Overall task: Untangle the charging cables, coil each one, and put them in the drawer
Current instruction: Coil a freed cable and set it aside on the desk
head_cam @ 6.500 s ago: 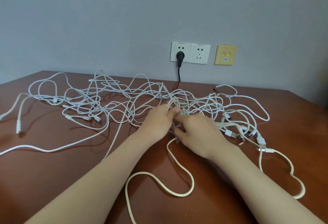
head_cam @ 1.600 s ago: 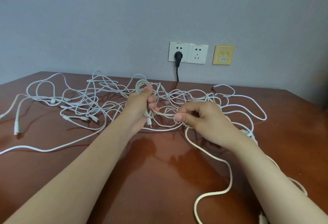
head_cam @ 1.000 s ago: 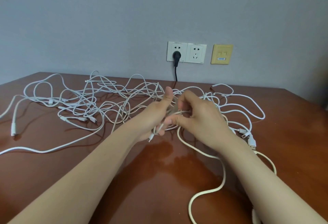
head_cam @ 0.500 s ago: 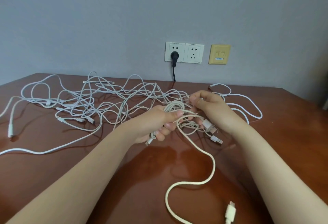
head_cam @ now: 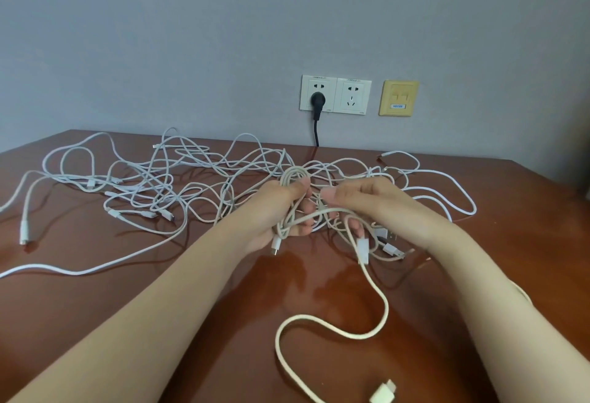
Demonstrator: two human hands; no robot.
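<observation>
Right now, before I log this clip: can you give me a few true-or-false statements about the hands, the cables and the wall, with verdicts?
1. The left hand grips several loops of the cream cable. True.
2. The right hand holds nothing. False: a strand of the cream cable is in its grip.
3. Both wall sockets are occupied. False: only the left one holds a black plug; the right socket is empty.
4. A tangle of white cables lies on the table. True.
</observation>
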